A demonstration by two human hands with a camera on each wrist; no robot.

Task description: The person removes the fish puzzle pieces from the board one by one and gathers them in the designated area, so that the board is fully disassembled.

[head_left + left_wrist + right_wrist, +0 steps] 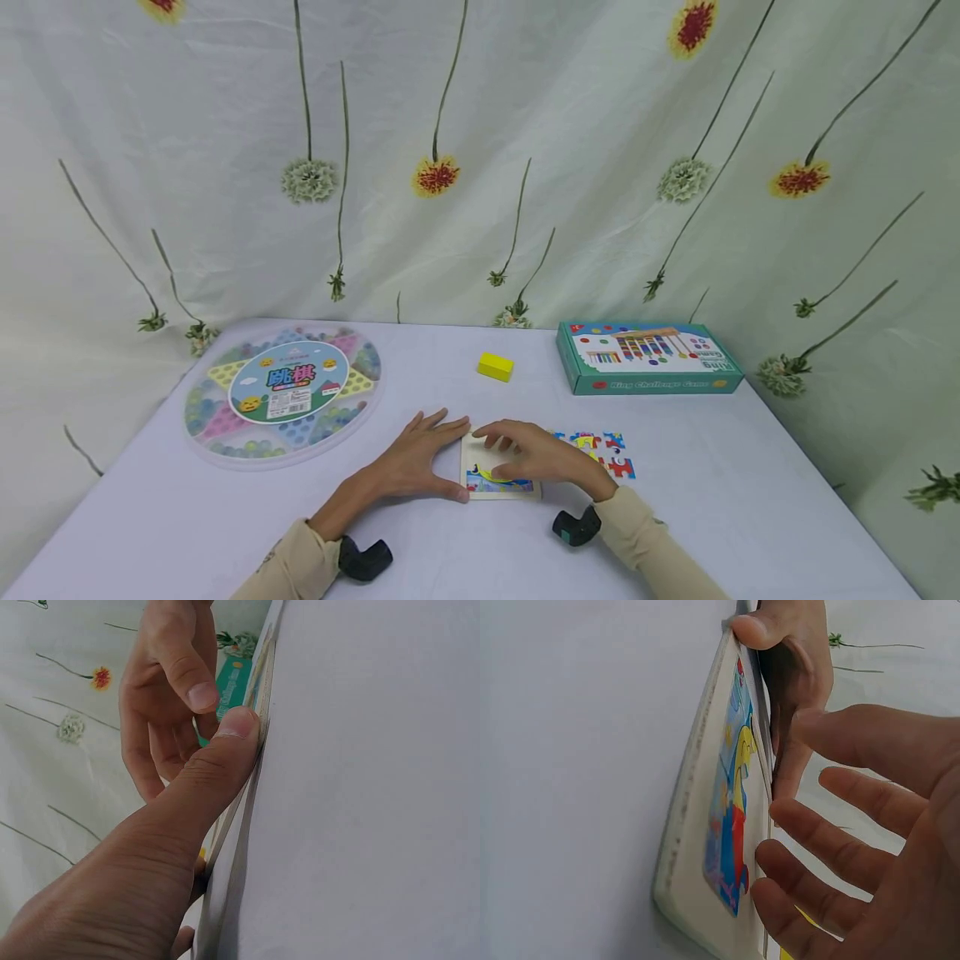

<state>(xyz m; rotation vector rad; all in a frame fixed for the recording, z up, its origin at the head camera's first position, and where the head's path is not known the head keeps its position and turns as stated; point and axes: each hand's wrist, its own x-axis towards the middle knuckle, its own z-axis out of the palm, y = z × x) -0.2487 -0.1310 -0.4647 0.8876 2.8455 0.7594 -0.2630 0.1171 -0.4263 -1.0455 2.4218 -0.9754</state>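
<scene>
Puzzle tray (502,496) lies about midway between the desk's (435,550) left and right edges, fitted pieces (480,481) along its near side. The left hand (412,461) is spread wide, thumb touching the tray's near left corner. The right hand (536,452) is over the tray, fingers loosely bent, gripping nothing visible. Loose pieces (619,467) lie just right of the tray. A yellow block (496,367) sits near the far edge, a game box (649,387) at the far right corner, a round game set (288,375) toward the far left corner.
</scene>
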